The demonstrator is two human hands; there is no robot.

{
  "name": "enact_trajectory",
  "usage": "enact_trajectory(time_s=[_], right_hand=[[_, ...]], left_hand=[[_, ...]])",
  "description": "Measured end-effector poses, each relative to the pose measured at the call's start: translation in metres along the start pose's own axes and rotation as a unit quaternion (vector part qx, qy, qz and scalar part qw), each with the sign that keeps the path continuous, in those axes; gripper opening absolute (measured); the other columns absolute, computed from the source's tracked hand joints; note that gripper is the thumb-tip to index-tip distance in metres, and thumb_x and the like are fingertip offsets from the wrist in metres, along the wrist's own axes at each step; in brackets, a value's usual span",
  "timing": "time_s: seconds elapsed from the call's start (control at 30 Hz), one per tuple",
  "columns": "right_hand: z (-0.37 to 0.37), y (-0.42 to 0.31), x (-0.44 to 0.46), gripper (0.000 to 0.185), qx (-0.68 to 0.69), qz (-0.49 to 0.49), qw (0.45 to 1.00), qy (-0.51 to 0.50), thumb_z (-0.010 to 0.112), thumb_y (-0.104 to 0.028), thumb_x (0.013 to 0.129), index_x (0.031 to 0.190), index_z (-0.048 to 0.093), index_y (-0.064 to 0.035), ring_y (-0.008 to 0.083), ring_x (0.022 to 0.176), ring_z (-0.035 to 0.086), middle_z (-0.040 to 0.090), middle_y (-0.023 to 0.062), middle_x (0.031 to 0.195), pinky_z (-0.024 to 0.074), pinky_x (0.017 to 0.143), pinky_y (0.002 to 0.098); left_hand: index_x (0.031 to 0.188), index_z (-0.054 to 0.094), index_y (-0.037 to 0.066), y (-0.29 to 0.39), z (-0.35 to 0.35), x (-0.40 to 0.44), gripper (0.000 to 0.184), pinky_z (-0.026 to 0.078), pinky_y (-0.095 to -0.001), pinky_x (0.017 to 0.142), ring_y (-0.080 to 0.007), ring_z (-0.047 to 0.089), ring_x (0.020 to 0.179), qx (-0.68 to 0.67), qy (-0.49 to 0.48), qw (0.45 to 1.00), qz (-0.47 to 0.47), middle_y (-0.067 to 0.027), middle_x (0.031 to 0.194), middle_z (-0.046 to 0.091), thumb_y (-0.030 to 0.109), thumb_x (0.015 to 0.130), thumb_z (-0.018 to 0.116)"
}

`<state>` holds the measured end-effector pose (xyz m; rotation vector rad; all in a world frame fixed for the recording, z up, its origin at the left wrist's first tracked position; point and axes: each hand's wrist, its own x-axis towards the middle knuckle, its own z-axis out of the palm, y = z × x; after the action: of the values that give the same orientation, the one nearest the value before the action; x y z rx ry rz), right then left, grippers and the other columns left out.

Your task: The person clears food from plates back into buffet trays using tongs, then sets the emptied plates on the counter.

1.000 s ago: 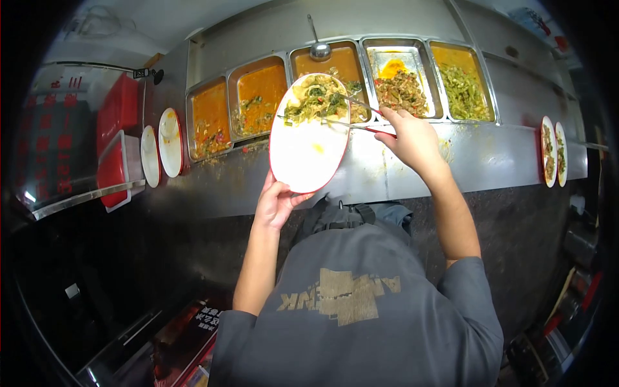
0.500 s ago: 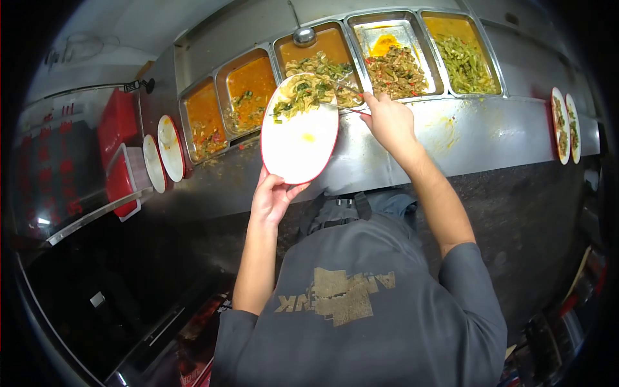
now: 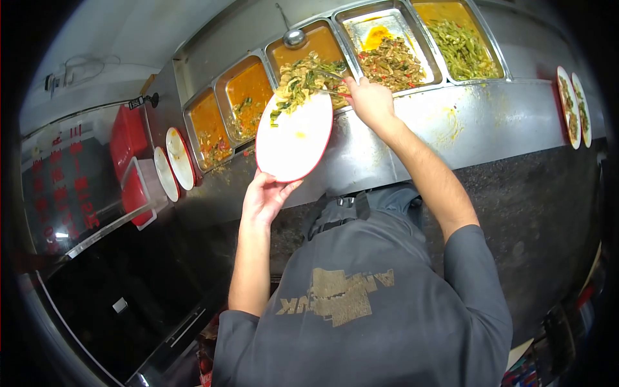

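My left hand (image 3: 267, 195) grips the near rim of a white oval plate (image 3: 294, 138) with a red edge. My right hand (image 3: 372, 102) is closed on red-handled tongs (image 3: 338, 94), whose metal arms reach over the plate's far end. Cooked greens with pale pieces (image 3: 298, 84) lie around the tongs' tips, at the plate's far rim and over the middle tray (image 3: 324, 42). A small yellow stain marks the plate. The exact contact between tongs and food is hard to make out.
A metal ladle (image 3: 294, 39) rests in the middle tray. Other food trays (image 3: 244, 90) line the steel counter (image 3: 425, 126). Two white plates (image 3: 180, 158) stand at the left, and two filled plates (image 3: 568, 106) at the right. A red bin (image 3: 129, 138) is far left.
The greens have shifted from on the plate toward its far rim, and more white surface shows. The tongs and my right hand have moved up and left. The whole view has turned slightly.
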<state>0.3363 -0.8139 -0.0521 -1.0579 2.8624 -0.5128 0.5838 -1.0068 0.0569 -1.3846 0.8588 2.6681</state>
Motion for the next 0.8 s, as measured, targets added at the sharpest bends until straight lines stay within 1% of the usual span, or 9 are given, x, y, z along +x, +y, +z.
enact_trajectory(time_s=[0.07,0.27,0.37,0.47,0.57,0.67,0.7,0.77,0.8], right_hand=[[0.004,0.002,0.005,0.035,-0.013,0.003,1.000,0.002,0.068,-0.028,0.088,0.113,0.060,-0.0067,0.0273,0.075,0.071,0.066,0.0119,0.089,0.0564,0.061,0.0395],[-0.001,0.009,0.019,0.041,0.030,0.023,0.999,-0.012,0.069,-0.032,0.088,0.118,0.059,-0.0068,0.0308,0.078,0.071,0.066,0.0143,0.090,0.0574,0.064,0.0416],[-0.004,0.011,0.026,0.044,0.058,0.043,0.997,-0.025,0.069,-0.035,0.088,0.122,0.059,-0.0094,0.0327,0.080,0.071,0.066,0.0147,0.092,0.0575,0.066,0.0441],[0.000,0.015,0.029,0.045,0.096,0.061,0.993,-0.038,0.068,-0.039,0.087,0.123,0.060,-0.0119,0.0344,0.083,0.070,0.068,0.0145,0.096,0.0572,0.070,0.0463],[-0.014,0.020,0.026,0.045,0.147,0.074,0.986,-0.011,0.067,-0.042,0.087,0.121,0.063,-0.0126,0.0340,0.087,0.070,0.070,0.0138,0.099,0.0565,0.075,0.0477],[-0.040,0.021,0.015,0.045,0.188,0.016,0.981,-0.044,0.067,-0.044,0.086,0.118,0.064,-0.0121,0.0328,0.090,0.070,0.070,0.0143,0.101,0.0561,0.077,0.0472],[-0.050,0.016,0.007,0.044,0.190,0.004,0.981,-0.040,0.070,-0.041,0.084,0.117,0.065,-0.0117,0.0314,0.089,0.070,0.070,0.0136,0.098,0.0564,0.076,0.0462],[-0.058,0.008,-0.003,0.045,0.148,-0.020,0.988,-0.050,0.071,-0.039,0.083,0.117,0.065,-0.0109,0.0307,0.088,0.070,0.070,0.0127,0.098,0.0565,0.074,0.0449],[-0.060,0.005,-0.005,0.045,0.126,-0.032,0.990,-0.055,0.072,-0.039,0.082,0.116,0.065,-0.0104,0.0303,0.088,0.070,0.070,0.0123,0.097,0.0566,0.074,0.0442]], left_hand=[[0.144,0.035,0.009,0.002,0.003,-0.001,0.065,0.057,-0.0549,0.093,-0.0411,0.059,0.117,-0.005,-0.005,1.000,-0.002,-0.0216,0.139,0.048,-0.002,0.082,0.050],[0.140,0.040,0.009,0.002,0.005,-0.005,0.061,0.056,-0.0575,0.094,-0.0424,0.055,0.121,-0.036,0.018,0.999,-0.003,-0.0212,0.139,0.048,-0.004,0.082,0.050],[0.139,0.042,0.009,0.005,0.003,-0.010,0.061,0.056,-0.0581,0.093,-0.0426,0.054,0.122,-0.060,0.006,0.998,-0.024,-0.0213,0.139,0.048,-0.005,0.081,0.051],[0.141,0.039,0.010,0.007,0.002,-0.010,0.063,0.057,-0.0575,0.093,-0.0424,0.055,0.121,-0.059,0.006,0.998,-0.035,-0.0216,0.139,0.048,-0.005,0.081,0.051],[0.144,0.036,0.011,0.008,0.012,-0.014,0.066,0.057,-0.0568,0.092,-0.0415,0.057,0.119,0.008,-0.007,1.000,-0.016,-0.0216,0.139,0.048,-0.004,0.082,0.050],[0.147,0.033,0.012,0.009,0.014,-0.015,0.069,0.058,-0.0562,0.091,-0.0409,0.058,0.118,0.017,-0.002,1.000,-0.009,-0.0216,0.140,0.047,-0.004,0.082,0.050],[0.145,0.036,0.012,0.010,0.017,-0.015,0.067,0.058,-0.0560,0.091,-0.0418,0.058,0.117,0.017,0.006,1.000,-0.004,-0.0221,0.139,0.048,-0.004,0.082,0.050],[0.142,0.040,0.012,0.011,0.023,-0.016,0.064,0.059,-0.0557,0.089,-0.0435,0.059,0.114,0.017,0.019,1.000,0.005,-0.0230,0.136,0.049,-0.004,0.081,0.051],[0.142,0.040,0.012,0.012,0.024,-0.015,0.064,0.059,-0.0558,0.089,-0.0434,0.059,0.114,0.019,0.021,1.000,0.005,-0.0229,0.136,0.049,-0.004,0.081,0.051]])
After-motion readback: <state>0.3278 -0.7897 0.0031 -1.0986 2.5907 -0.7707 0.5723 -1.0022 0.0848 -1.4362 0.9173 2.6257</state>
